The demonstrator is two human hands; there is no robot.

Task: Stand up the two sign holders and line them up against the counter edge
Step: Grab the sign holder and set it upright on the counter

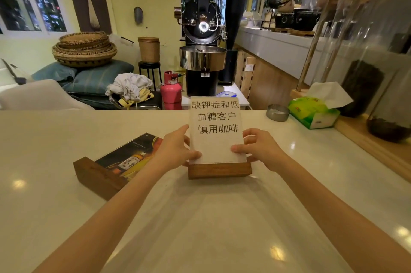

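Note:
A sign holder with a white sheet of black printed characters (216, 130) stands upright on its wooden base in the middle of the pale counter (200, 217). My left hand (175, 150) grips its left edge and my right hand (260, 148) grips its right edge, thumbs on the front face. A second sign holder (121, 161) lies flat to the left, showing a dark picture with a bottle, its wooden base turned toward me. My left forearm passes over its right side.
At the counter's far right sit a small metal ashtray (278, 112), a green tissue pack (313, 112) and a wooden rack with glass jars (364, 86). Beyond the far counter edge stand a pink gas cylinder (170, 90) and a black coffee roaster (202, 50).

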